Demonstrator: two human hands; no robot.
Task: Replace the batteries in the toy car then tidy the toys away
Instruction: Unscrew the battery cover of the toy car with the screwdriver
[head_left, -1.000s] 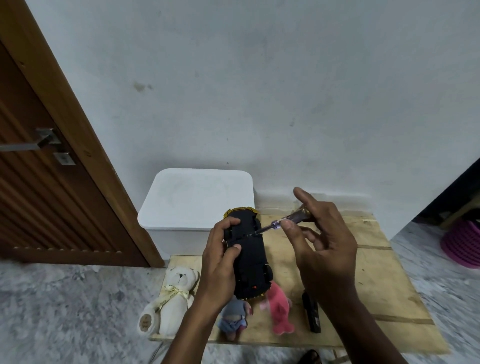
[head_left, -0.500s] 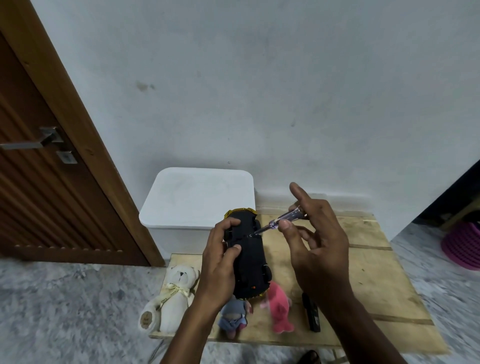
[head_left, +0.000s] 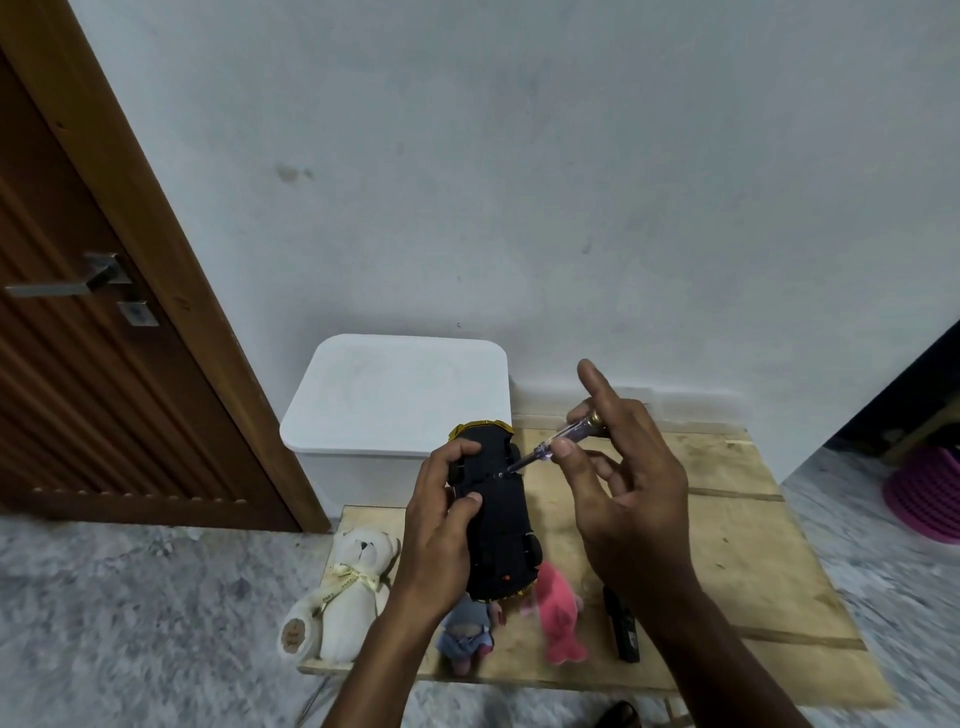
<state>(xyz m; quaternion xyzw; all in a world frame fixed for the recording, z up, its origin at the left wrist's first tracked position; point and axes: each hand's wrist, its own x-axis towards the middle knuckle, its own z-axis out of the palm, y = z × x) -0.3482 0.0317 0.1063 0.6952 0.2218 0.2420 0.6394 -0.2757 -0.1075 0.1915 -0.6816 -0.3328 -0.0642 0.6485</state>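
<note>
My left hand (head_left: 439, 525) grips a black toy car (head_left: 498, 519) with gold trim, held upside down above the wooden table (head_left: 727, 525). My right hand (head_left: 623, 488) pinches a screwdriver (head_left: 558, 441) with a clear purple handle between thumb and fingers, index finger raised. Its tip touches the car's underside near the upper wheels. A white teddy bear (head_left: 348, 592), a small grey-blue plush (head_left: 467, 631) and a pink plush (head_left: 558, 618) lie along the table's near edge.
A white lidded bin (head_left: 400, 400) stands against the wall behind the table's left end. A slim black object (head_left: 623, 623) lies right of the pink plush. A wooden door (head_left: 104, 338) is at left, a pink basket (head_left: 930, 499) at far right.
My right hand has turned slightly on the screwdriver, with its handle end now showing above the fingers. The car and left hand stay in the same spot.
</note>
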